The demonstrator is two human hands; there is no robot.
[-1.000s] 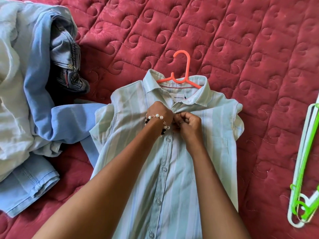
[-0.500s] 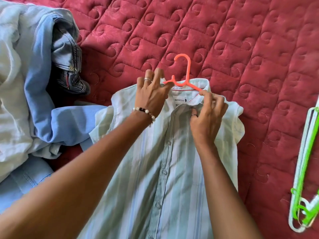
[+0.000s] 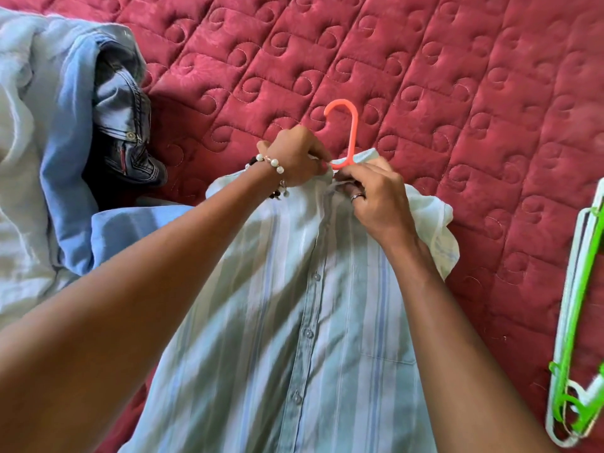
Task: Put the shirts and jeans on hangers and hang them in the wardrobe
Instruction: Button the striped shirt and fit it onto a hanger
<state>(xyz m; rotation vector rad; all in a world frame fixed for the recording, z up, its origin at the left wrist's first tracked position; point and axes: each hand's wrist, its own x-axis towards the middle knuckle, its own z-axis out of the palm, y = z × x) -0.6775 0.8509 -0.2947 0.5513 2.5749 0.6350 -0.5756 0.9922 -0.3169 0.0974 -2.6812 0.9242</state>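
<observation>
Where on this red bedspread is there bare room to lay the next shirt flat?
Free: the red quilted bedspread above the orange plastic hanger, and the strip between the pale striped shirt and the green and white hangers. Crowded: left side, with the blue clothes pile and dark jeans.

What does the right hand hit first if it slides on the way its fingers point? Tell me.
The right hand points up-left at the shirt collar, so it would likely meet the left hand first, right beside the orange hanger neck.
</observation>
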